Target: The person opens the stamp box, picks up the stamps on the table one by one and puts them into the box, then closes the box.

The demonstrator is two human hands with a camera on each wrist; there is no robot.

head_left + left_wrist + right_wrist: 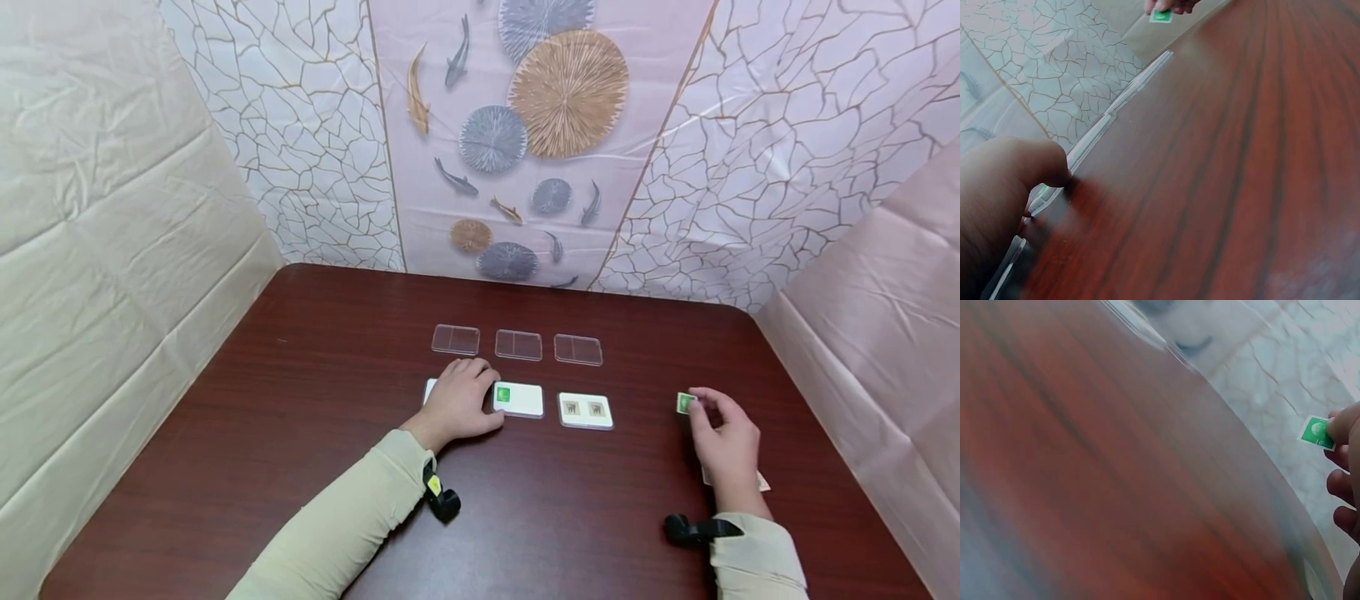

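Note:
My right hand [729,446] pinches a small green stamp [685,402] between thumb and fingertip, raised over the right side of the table. The same stamp [1317,432] shows up close in the right wrist view, the other fingers loosely curled. My left hand [463,400] grips the left end of the middle white-backed case [525,401], thumb on the near edge and fingers on the far edge. That case bears one green stamp [503,393] in its left half. Another white case [429,390] is mostly hidden behind the left hand.
To the right lies a white case [586,421] with two brown stamps. Behind the cases stand three clear lids in a row, the middle one [518,345] among them. Pale paper pieces [762,482] lie partly hidden under my right wrist. A patterned curtain [322,167] borders the table.

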